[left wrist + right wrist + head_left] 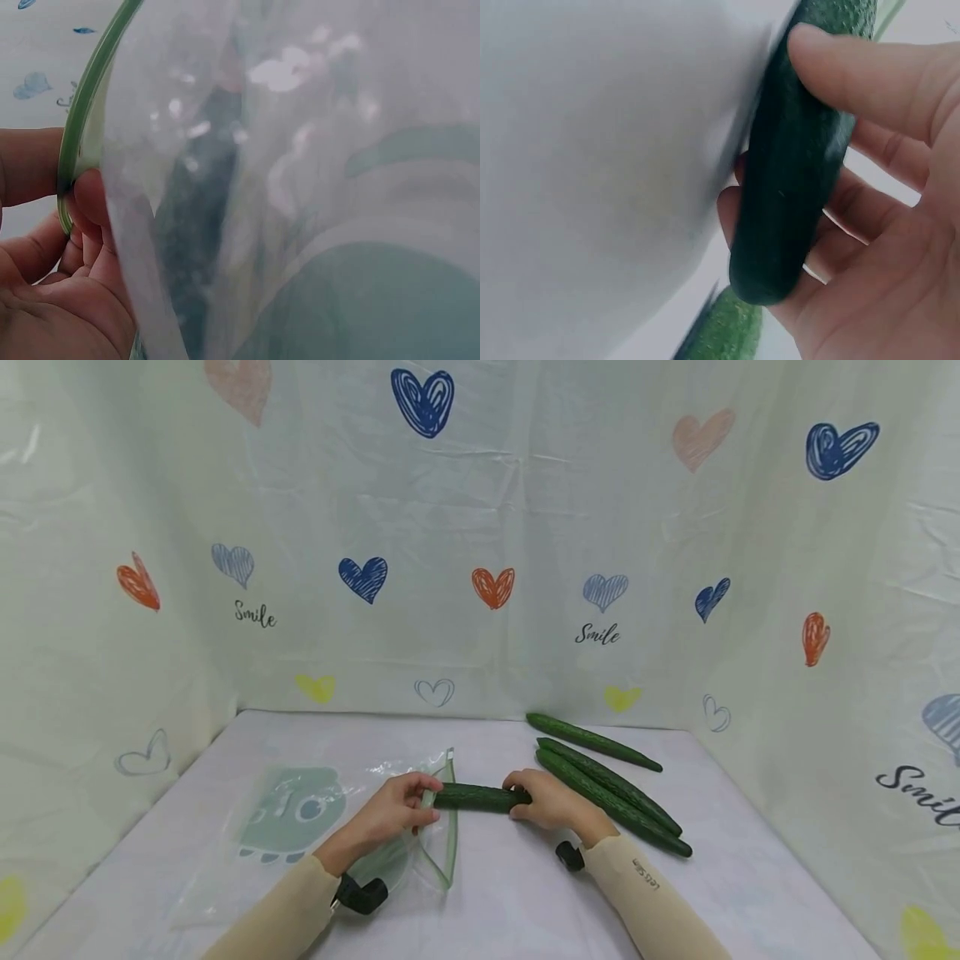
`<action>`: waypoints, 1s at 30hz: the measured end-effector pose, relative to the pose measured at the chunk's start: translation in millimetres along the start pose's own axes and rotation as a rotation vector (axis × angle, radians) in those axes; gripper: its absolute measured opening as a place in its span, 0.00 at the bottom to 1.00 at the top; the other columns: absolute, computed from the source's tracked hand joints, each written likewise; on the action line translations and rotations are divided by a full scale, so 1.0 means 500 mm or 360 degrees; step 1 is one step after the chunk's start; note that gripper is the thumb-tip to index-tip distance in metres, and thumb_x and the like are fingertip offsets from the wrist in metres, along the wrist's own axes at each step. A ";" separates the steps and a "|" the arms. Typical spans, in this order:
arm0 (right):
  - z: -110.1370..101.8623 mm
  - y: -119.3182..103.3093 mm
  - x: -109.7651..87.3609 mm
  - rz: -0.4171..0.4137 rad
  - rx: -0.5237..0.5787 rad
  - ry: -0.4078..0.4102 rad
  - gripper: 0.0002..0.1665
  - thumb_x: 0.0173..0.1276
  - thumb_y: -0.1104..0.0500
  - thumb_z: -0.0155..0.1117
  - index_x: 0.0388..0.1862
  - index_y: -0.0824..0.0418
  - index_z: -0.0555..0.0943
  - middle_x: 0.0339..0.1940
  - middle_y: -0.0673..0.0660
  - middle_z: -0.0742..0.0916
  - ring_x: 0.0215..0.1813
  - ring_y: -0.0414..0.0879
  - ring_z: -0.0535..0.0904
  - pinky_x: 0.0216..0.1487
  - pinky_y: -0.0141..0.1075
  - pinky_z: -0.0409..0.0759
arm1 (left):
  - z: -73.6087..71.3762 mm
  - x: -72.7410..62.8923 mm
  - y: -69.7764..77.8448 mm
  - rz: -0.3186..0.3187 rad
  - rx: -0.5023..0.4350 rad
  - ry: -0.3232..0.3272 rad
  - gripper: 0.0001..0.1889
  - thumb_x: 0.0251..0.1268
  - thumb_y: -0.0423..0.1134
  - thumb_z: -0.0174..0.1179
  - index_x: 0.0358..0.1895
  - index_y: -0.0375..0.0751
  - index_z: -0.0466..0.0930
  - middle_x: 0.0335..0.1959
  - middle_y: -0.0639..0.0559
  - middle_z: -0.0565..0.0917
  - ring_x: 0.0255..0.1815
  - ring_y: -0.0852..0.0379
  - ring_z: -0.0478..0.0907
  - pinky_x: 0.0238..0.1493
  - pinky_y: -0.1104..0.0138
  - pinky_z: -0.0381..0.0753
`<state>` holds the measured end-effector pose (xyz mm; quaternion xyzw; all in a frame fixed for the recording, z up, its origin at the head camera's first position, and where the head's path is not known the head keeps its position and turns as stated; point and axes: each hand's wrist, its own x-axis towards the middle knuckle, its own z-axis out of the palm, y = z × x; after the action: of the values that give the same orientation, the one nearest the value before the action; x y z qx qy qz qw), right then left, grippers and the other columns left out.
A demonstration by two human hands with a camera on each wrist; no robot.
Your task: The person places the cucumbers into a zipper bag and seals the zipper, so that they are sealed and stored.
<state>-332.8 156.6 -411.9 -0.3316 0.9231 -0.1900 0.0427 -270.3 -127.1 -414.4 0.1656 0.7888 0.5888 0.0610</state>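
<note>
A clear zip bag point(292, 814) with a green cartoon print lies on the left of the table, its green-edged mouth standing partly open. My left hand point(397, 806) pinches the bag's rim between thumb and fingers; the left wrist view shows the green zip strip point(84, 112) there. With thumb and curled fingers, my right hand point(551, 802) grips one end of a dark green cucumber point(483, 798). The cucumber lies level across the bag's mouth, its far end inside near my left fingers. In the right wrist view its rounded end point(772, 255) points away from the bag.
Right of my right hand, two cucumbers point(622, 806) lie side by side at a slant. Another cucumber point(592, 742) rests behind them, close to the table's back edge. A white curtain point(525, 652) printed with hearts hangs around the table point(517, 902).
</note>
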 end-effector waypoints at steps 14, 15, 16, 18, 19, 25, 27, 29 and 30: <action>0.008 0.003 0.004 -0.0056 -0.0020 0.0083 0.21 0.68 0.57 0.64 0.58 0.59 0.75 0.55 0.55 0.80 0.57 0.51 0.75 0.57 0.47 0.72 | -0.002 0.000 0.001 -0.0008 -0.0016 0.0006 0.21 0.58 0.28 0.65 0.56 0.29 0.72 0.29 0.48 0.73 0.21 0.57 0.68 0.24 0.64 0.74; 0.009 0.001 0.005 -0.0068 -0.0013 0.0089 0.21 0.68 0.58 0.63 0.58 0.59 0.75 0.55 0.56 0.79 0.58 0.51 0.75 0.57 0.47 0.72 | -0.002 -0.001 0.001 -0.0012 -0.0018 0.0003 0.21 0.58 0.28 0.65 0.55 0.29 0.72 0.29 0.48 0.73 0.21 0.58 0.68 0.24 0.64 0.74; 0.010 -0.001 0.007 -0.0075 -0.0006 0.0092 0.21 0.68 0.58 0.63 0.58 0.60 0.75 0.55 0.56 0.79 0.58 0.51 0.74 0.57 0.47 0.72 | -0.002 -0.001 0.002 -0.0015 -0.0025 -0.0002 0.21 0.58 0.28 0.65 0.55 0.29 0.72 0.29 0.48 0.73 0.21 0.58 0.68 0.25 0.64 0.74; 0.012 -0.007 0.011 -0.0089 0.0023 0.0098 0.21 0.68 0.59 0.63 0.58 0.60 0.75 0.54 0.56 0.79 0.57 0.51 0.74 0.57 0.47 0.72 | -0.001 -0.002 0.002 -0.0023 -0.0040 -0.0013 0.21 0.58 0.28 0.64 0.56 0.29 0.72 0.30 0.48 0.73 0.22 0.59 0.69 0.25 0.65 0.74; 0.013 -0.011 0.013 -0.0096 0.0045 0.0102 0.20 0.68 0.59 0.63 0.58 0.61 0.75 0.54 0.56 0.79 0.57 0.51 0.74 0.57 0.47 0.72 | -0.001 -0.002 0.002 -0.0019 -0.0044 -0.0018 0.21 0.58 0.28 0.64 0.56 0.29 0.72 0.29 0.48 0.73 0.22 0.59 0.69 0.25 0.65 0.75; 0.017 -0.035 0.032 -0.0131 0.0092 0.0144 0.19 0.67 0.61 0.63 0.57 0.61 0.75 0.52 0.56 0.80 0.55 0.49 0.75 0.57 0.46 0.71 | 0.000 0.000 0.002 -0.0004 -0.0067 -0.0035 0.20 0.59 0.27 0.63 0.55 0.28 0.72 0.29 0.48 0.72 0.22 0.59 0.70 0.25 0.65 0.75; 0.018 -0.044 0.039 -0.0149 0.0087 0.0154 0.19 0.67 0.61 0.63 0.56 0.62 0.76 0.52 0.55 0.80 0.54 0.48 0.75 0.57 0.45 0.72 | 0.000 0.000 0.003 -0.0003 -0.0081 -0.0042 0.21 0.58 0.27 0.64 0.55 0.28 0.72 0.29 0.48 0.72 0.22 0.58 0.70 0.25 0.65 0.74; 0.020 -0.053 0.046 -0.0165 0.0083 0.0163 0.18 0.67 0.61 0.64 0.55 0.61 0.76 0.51 0.55 0.81 0.53 0.47 0.75 0.56 0.44 0.72 | 0.000 0.000 0.004 0.0001 -0.0097 -0.0054 0.21 0.58 0.27 0.64 0.55 0.28 0.71 0.29 0.48 0.73 0.22 0.58 0.69 0.25 0.65 0.74; 0.021 -0.057 0.049 -0.0177 0.0078 0.0167 0.18 0.66 0.61 0.64 0.54 0.61 0.77 0.50 0.55 0.81 0.52 0.47 0.75 0.56 0.44 0.72 | 0.000 0.000 0.004 0.0008 -0.0103 -0.0061 0.21 0.58 0.27 0.64 0.55 0.27 0.71 0.29 0.48 0.73 0.23 0.58 0.69 0.25 0.65 0.74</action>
<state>-332.8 117.6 -409.5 -0.3708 0.8993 -0.2317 -0.0081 -269.9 -126.7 -412.3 0.1768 0.7676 0.6109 0.0800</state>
